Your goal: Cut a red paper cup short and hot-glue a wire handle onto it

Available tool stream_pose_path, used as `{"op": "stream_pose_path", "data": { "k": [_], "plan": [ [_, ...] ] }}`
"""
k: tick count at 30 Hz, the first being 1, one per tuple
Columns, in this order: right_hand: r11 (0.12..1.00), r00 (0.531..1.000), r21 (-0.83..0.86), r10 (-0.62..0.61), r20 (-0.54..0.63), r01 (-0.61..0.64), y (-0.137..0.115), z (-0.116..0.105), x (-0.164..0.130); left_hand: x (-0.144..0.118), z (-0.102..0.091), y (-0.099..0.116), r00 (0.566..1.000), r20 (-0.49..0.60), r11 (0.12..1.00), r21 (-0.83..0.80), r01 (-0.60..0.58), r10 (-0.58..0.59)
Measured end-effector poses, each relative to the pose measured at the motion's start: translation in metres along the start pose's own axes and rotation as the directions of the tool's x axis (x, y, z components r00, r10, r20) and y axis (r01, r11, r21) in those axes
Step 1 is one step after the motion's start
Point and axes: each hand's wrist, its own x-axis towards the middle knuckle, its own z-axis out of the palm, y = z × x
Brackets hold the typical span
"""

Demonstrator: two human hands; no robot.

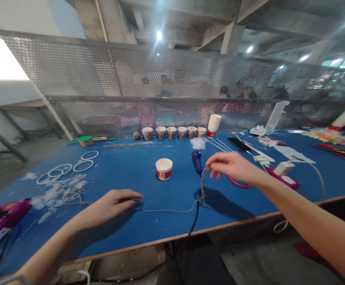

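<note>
My left hand (115,202) lies on the blue table (130,174) and presses down one end of a thin grey cord (172,210). My right hand (233,166) is raised above the table and pinches the other end of the cord, which hangs in a loop below it. A blue glue gun (196,160) stands just behind the right hand, its black cable running over the table's front edge. A white and red paper cup (164,168) sits upright between the hands, a little further back.
A row of small brown-wrapped cups (172,132) and a stack of paper cups (213,124) stand at the back. White rings (83,165) and white scraps lie left, a pink glue gun (2,221) far left. A phone (239,144), red ring and paper pieces lie right. Mesh fence behind.
</note>
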Motion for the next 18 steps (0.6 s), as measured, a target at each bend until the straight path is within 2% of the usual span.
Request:
{"op": "stream_pose_path", "data": {
  "k": [1, 3, 5, 8, 10, 11, 15, 18],
  "plan": [
    [0.985, 0.995, -0.170, 0.039, 0.094, -0.023, 0.004, 0.007, 0.001, 0.002, 0.002, 0.002, 0.998, 0.058, 1.000, 0.021, -0.008, 0.007],
    [0.900, 0.983, -0.434, 0.051, 0.175, 0.030, 0.004, 0.016, 0.005, 0.005, -0.004, 0.006, 0.983, 0.182, 0.999, 0.054, 0.009, -0.019],
    [0.842, 0.985, -0.524, -0.039, 0.169, 0.124, -0.004, 0.020, 0.016, 0.012, -0.017, 0.006, 0.978, 0.208, 0.995, 0.096, 0.004, -0.024],
    [0.837, 0.973, -0.502, -0.147, 0.176, 0.218, -0.021, 0.029, 0.058, 0.040, -0.039, -0.001, 1.000, 0.013, 0.968, 0.251, 0.010, -0.014],
    [0.821, 0.970, -0.521, -0.157, 0.188, 0.234, -0.028, 0.042, 0.100, 0.068, -0.048, -0.010, 0.984, -0.176, 0.895, 0.431, 0.115, -0.042],
    [0.795, 0.973, -0.565, -0.131, 0.192, 0.219, -0.029, 0.051, 0.123, 0.084, -0.051, -0.015, 0.973, -0.224, 0.870, 0.470, 0.153, -0.050],
    [0.771, 0.981, -0.620, -0.028, 0.192, 0.144, -0.014, 0.092, 0.205, 0.140, -0.057, -0.035, 0.942, -0.333, 0.793, 0.565, 0.229, -0.036],
    [0.761, 0.988, -0.649, 0.098, 0.117, 0.001, 0.013, 0.118, 0.242, 0.167, -0.060, -0.050, 0.937, -0.349, 0.739, 0.629, 0.240, -0.008]
  ]
}}
